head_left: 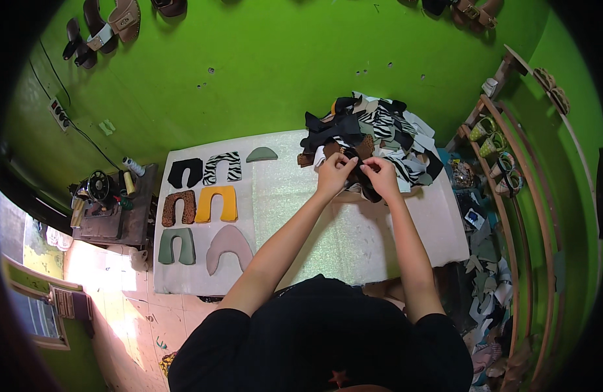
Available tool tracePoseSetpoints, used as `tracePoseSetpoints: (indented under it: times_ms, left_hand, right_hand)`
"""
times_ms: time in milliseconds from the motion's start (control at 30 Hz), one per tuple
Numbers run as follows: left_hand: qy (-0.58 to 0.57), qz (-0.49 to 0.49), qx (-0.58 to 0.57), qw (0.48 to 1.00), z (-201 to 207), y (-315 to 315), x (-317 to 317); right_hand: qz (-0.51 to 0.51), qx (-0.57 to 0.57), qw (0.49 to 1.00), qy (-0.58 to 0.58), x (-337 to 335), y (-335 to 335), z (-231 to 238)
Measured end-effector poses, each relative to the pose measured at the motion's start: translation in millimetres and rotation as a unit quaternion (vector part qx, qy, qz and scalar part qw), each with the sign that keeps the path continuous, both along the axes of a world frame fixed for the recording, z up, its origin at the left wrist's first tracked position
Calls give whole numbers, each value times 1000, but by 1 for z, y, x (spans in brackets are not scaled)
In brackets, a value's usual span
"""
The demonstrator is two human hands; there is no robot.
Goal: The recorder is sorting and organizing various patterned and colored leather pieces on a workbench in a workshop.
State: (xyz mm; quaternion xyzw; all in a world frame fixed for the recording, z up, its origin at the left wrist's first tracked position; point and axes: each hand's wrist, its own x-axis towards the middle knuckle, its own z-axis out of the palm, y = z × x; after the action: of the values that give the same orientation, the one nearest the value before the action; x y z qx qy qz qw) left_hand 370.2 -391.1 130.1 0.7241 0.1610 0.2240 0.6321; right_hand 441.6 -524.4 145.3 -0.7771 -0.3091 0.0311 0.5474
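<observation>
Both my arms reach over the table to the front of a mixed heap of cut pieces [344,125] in black, zebra, leopard, green and white. The fingers of my left hand [335,175] are pinched at the edge of a black piece [356,175]. Close beside it, my right hand [381,178] pinches the same black material from the other side. Its full outline is lost against other dark pieces. To the left lie sorted stacks of U-shaped pieces: black [184,172], zebra [231,167], leopard [169,208], yellow [227,204], green [167,247] and pink [233,245].
A green half-round piece [261,153] lies near the far edge of the pale-covered table [282,215]. At left stands a sewing machine [99,189] with thread cones. A wooden rack [517,215] with sandals rises at right, scraps [487,281] on the floor beside it.
</observation>
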Motion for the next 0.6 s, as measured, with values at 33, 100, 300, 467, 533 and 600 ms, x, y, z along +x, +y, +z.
tracePoseSetpoints:
  times_ms: [33,100,300,467,533,600]
  left_hand:
    - [24,7,11,1000,0,0,1]
    - [27,23,1,999,0,-2,2]
    - [-19,48,20,998,-22,6,6]
    - [20,76,56,995,-30,6,1]
    - [71,65,24,995,-22,2,-3]
    - [82,81,52,992,-36,12,-6]
  right_hand:
    - [8,8,1000,10,0,-1,-1]
    - [15,9,1000,25,2,-2,-5]
    - [0,22,998,52,8,-2,-11]
    - [-100,99,989,48,32,-4,-20]
    - [-110,141,981,78,48,-8,-20]
    - [-58,238,947,207,38,1,2]
